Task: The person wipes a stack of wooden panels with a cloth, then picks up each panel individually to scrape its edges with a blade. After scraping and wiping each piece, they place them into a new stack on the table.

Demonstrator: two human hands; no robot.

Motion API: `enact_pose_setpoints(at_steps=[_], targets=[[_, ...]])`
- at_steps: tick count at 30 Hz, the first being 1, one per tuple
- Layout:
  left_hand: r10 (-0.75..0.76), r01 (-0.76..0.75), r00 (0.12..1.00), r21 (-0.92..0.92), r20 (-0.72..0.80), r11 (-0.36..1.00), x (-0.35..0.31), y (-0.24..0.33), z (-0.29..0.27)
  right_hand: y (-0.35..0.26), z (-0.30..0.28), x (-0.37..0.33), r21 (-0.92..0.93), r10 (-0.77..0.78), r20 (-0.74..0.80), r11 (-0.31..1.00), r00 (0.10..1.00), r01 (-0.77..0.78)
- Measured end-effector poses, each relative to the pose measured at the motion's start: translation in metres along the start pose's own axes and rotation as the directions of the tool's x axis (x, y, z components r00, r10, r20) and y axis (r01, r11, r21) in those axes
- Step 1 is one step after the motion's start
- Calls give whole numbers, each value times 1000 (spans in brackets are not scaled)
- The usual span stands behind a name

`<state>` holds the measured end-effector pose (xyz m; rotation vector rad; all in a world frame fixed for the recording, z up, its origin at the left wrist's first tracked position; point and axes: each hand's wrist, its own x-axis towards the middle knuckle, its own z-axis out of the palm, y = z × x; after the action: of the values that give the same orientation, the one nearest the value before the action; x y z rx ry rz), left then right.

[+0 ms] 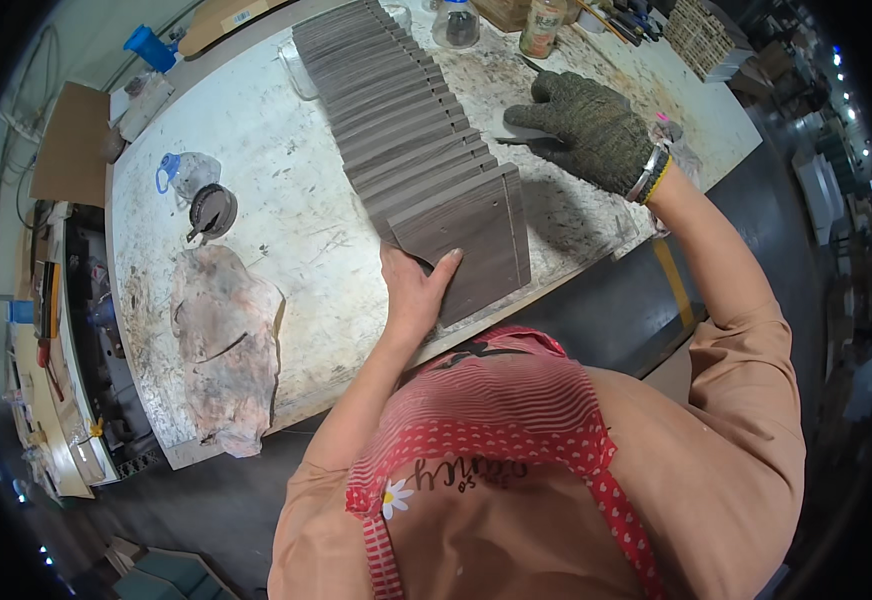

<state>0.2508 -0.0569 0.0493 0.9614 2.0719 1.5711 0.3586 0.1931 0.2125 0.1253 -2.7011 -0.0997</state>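
A long row of thin dark grey-brown wooden boards (396, 110) stands on edge across the worn white workbench (266, 150), fanned from the far end toward me. My bare left hand (418, 285) presses against the near face of the front board (466, 240), thumb on its surface. My right hand (591, 125), in a dark knitted glove, is to the right of the row, closed around a thin dark tool (521, 140) that points toward the boards. A bracelet sits at that wrist.
A stained rag (226, 340) lies at the bench's near left. A round dark lid (213, 210) and a clear plastic bottle (186, 172) lie beyond it. Jars (456, 25) and a woven stack (701, 35) stand at the far end. Machinery runs along the left.
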Motion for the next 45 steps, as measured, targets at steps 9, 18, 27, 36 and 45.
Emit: enact_pose_setpoints(at_steps=[9,18,27,36,45], targets=[[-25,25,1000,1,-1,1000,0,1,-1,-18,-12,13,-85,102,233,993,967,-84],[-10,11,1000,-45,26,999,0,-8,-3,-24,-4,7,-62,232,214,973,949,-224],[-10,15,999,-94,52,995,3,5,-14,-77,77,-27,771,748,494,-612,443,175],[-128,160,966,-129,223,979,5,8,-25,-82,38,-9,928,857,188,5,480,-373],[132,-133,973,-8,188,991,7,-15,-16,-125,24,50,239,31,-14,971,999,-27]])
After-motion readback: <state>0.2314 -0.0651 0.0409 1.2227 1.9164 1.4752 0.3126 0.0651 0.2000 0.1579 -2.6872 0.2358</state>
